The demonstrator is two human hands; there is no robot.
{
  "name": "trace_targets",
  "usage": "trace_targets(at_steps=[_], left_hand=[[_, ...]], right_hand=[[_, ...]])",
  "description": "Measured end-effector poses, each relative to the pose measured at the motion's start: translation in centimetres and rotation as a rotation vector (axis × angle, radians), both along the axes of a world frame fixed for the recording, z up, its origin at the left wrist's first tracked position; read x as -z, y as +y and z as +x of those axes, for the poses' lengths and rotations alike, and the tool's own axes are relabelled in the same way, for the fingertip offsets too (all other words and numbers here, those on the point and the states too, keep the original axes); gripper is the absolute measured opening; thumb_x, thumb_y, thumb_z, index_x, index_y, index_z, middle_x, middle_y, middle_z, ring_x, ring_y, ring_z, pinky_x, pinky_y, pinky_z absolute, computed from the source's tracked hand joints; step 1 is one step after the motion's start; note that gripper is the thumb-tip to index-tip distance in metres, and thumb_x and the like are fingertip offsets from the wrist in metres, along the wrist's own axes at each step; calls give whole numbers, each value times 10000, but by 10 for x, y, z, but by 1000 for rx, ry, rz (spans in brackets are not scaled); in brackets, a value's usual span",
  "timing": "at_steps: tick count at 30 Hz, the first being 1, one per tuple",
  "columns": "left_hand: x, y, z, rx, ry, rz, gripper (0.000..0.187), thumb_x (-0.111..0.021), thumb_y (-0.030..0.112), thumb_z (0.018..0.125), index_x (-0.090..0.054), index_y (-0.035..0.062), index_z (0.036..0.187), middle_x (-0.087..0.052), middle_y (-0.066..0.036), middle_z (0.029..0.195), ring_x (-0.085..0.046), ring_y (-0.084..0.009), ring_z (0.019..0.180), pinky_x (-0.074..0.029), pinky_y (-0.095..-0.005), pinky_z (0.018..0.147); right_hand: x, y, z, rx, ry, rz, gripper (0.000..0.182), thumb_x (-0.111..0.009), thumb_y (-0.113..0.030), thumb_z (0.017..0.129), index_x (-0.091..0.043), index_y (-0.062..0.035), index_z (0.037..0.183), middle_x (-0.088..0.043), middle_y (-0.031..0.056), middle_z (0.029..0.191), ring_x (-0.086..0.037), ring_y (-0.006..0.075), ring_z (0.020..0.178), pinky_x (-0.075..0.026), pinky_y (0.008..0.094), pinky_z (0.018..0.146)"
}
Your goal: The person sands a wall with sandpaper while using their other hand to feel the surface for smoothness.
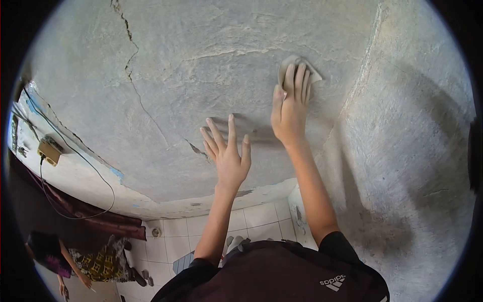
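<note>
The nearly flat right hand (292, 105) holds apparent sandpaper (315, 75) against the wall (176, 90).

Wall (241, 85): matt, grey, plaster-like; rough raised ridges toward 12 o'clock, jagged crack at 11. Adjoining wall (402, 151), 3 o'clock: uneven, mottled, matt. Sheet (315, 75) under the right hand (293, 100): pale, matt; paper or cloth, cannot tell. Floor tiles (259, 215), 6 o'clock: pale, smooth. Curtain (118, 221), 8 o'clock: dark cloth, slight sheen. Shirt (282, 274): dark matt cloth.

soft daylight, gentle shadows, dark curved fisheye edges
</note>
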State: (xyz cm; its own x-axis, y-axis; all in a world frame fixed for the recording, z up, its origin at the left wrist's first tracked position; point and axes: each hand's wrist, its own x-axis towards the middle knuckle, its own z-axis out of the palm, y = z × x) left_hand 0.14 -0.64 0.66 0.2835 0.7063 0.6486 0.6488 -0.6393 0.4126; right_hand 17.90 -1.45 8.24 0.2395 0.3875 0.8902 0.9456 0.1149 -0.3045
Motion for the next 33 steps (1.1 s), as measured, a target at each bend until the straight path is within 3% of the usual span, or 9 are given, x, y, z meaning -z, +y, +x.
trace_targets(at_steps=[4,9,13,16,18,20,21,28,33], left_hand=[[-10,17,-23,-35,-34,56,615,-465,429,1066,-308,206,1616,7,-276,1682,72,-539,1522,-59,-713,1160],[-17,38,-64,-75,-81,92,590,-511,334,1038,-367,201,1594,-73,-265,1684,42,-557,1518,-42,-727,1149],[-20,54,-110,-117,-74,101,590,-525,316,1028,-381,209,1589,-91,-244,1690,36,-540,1527,-27,-722,1152],[-20,67,-148,-204,-9,94,595,-474,365,1055,-334,194,1608,-78,-232,1694,54,-496,1542,-22,-686,1176],[-18,73,-173,-223,-29,79,592,-473,366,1056,-336,197,1607,-79,-231,1695,52,-495,1542,-20,-686,1176],[-15,82,-198,-236,-46,70,590,-471,368,1057,-337,201,1607,-79,-229,1695,50,-494,1543,-18,-685,1176],[-12,85,-211,-249,-37,73,585,-466,367,1060,-337,204,1607,-78,-226,1696,50,-491,1544,-19,-684,1177],[-13,105,-279,-254,-69,54,563,-435,350,1076,-332,199,1609,-71,-216,1700,67,-474,1547,-2,-677,1179],[-4,117,-305,-183,-17,84,578,-425,355,1081,-319,144,1609,-60,-223,1698,82,-469,1546,34,-650,1190]], right_hand=[[15,7,-30,-79,4,13,594,-275,-312,1105,-245,37,1585,-185,341,1625,-129,528,1514,-100,596,1229],[77,13,-93,-156,-128,-178,591,-381,-255,1065,-290,39,1570,-244,323,1612,-221,529,1486,-163,609,1212],[8,31,-113,-141,-102,-19,601,-406,-260,1054,-303,30,1570,-247,317,1616,-224,528,1486,-172,622,1194],[9,47,-146,-126,-122,-30,611,-428,-254,1042,-306,33,1568,-246,318,1616,-228,529,1485,-172,630,1189],[46,54,-182,-155,-132,-24,612,-449,-231,1024,-317,0,1575,-258,287,1626,-253,493,1491,-174,629,1191],[86,60,-219,-210,-192,-259,628,-474,-231,1004,-325,-46,1586,-277,246,1635,-280,445,1499,-179,617,1199],[93,68,-230,-206,-199,-189,656,-507,-232,979,-328,-80,1592,-294,216,1639,-304,413,1498,-186,606,1204],[-18,96,-275,-111,-269,-23,709,-558,-196,931,-328,-86,1593,-305,208,1637,-264,404,1519,-195,611,1200],[77,115,-316,-131,-324,-95,734,-622,-203,896,-367,-115,1579,-363,186,1613,-323,368,1491,-240,580,1188]])
